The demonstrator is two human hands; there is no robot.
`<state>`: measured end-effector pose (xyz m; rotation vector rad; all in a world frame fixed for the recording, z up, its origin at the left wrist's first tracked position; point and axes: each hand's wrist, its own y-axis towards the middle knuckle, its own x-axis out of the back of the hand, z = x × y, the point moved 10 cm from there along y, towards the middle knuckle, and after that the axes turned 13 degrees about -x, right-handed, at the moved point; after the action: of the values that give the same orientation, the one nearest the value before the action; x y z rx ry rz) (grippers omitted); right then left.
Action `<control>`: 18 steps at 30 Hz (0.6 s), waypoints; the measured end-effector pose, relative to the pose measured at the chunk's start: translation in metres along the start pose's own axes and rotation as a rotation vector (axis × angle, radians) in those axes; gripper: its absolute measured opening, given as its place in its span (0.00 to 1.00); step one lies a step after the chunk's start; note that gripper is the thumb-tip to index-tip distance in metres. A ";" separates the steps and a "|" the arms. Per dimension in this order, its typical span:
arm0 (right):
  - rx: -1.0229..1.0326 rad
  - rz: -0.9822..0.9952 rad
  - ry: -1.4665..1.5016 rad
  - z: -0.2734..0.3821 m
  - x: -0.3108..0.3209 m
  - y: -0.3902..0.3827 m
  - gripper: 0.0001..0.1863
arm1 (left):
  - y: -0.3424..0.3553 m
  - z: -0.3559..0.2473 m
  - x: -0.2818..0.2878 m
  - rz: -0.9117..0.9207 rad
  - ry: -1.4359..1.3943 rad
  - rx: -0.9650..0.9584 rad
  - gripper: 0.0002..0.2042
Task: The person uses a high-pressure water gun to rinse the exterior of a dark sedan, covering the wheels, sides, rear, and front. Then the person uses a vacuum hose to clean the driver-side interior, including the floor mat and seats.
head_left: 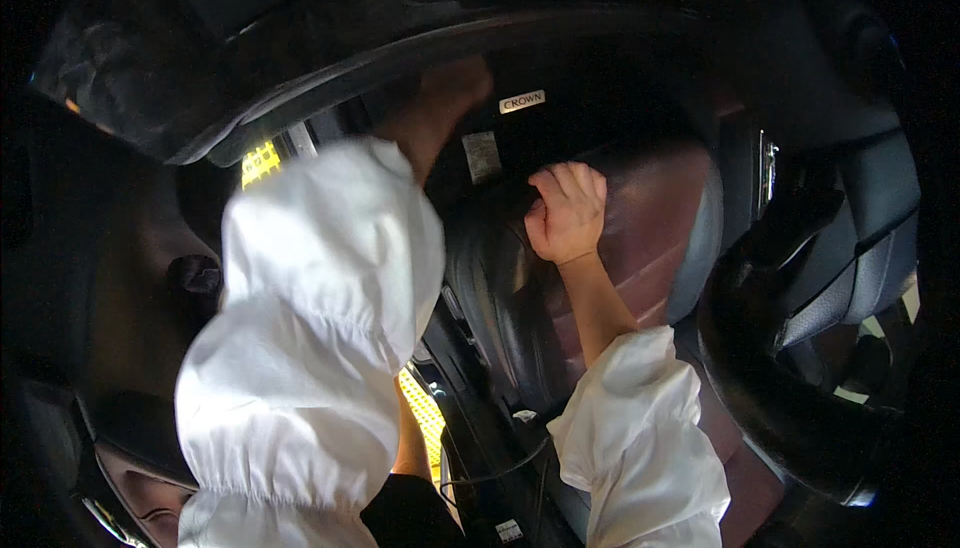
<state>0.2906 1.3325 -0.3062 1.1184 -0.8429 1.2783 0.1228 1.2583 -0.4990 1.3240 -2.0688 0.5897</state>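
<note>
Right hand [568, 213] there, fingers curled close over the smooth black-and-burgundy leather car seat [660, 208] — its grip, I couldn't tell. Well apart, the left hand [460, 88] sank into shadow, its hold unreadable. Puffy white elasticated cloth sleeves [330, 328] bunched below! The seat lay mid-view, rounded end up — its long axis slanting down to the right.

Clearance: right of the right grip [568, 213], over the dark-red seat panel [655, 208]. Farther right, a thick curved black bar [735, 348] limits passage. Left of this grip, the white left sleeve [310, 348] obstructs; nearer the body, a thin black cable [505, 472] crosses.
</note>
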 end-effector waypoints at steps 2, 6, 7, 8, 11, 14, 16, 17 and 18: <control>0.008 -0.018 0.020 0.000 0.000 -0.004 0.14 | -0.044 -0.020 0.007 -0.032 0.202 -0.094 0.31; -0.022 -0.022 -0.026 -0.001 0.004 0.002 0.13 | -0.101 -0.059 0.036 0.656 -0.692 0.154 0.31; -0.012 -0.029 -0.006 0.000 0.004 0.001 0.13 | -0.101 -0.054 0.041 0.702 -0.795 0.222 0.32; -0.005 -0.037 0.011 0.000 0.005 0.001 0.13 | -0.088 -0.050 0.052 0.604 -0.738 0.202 0.31; 0.001 -0.039 0.002 0.000 0.007 0.002 0.14 | 0.009 -0.010 0.060 0.332 -0.172 0.130 0.29; 0.006 0.008 0.029 0.000 -0.008 -0.002 0.15 | 0.095 0.073 0.027 0.297 -0.046 0.116 0.31; -0.033 -0.021 0.011 -0.008 0.000 -0.006 0.15 | 0.096 0.012 0.012 0.252 -0.056 -0.024 0.32; -0.024 -0.024 0.003 -0.006 0.001 -0.004 0.15 | 0.085 -0.002 0.016 0.201 -0.023 -0.049 0.33; -0.017 -0.025 -0.003 -0.006 0.001 -0.004 0.14 | 0.074 -0.017 0.018 0.153 0.005 -0.073 0.34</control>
<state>0.2941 1.3388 -0.3080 1.1145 -0.8382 1.2475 0.0537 1.2875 -0.4778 1.1289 -2.1793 0.5759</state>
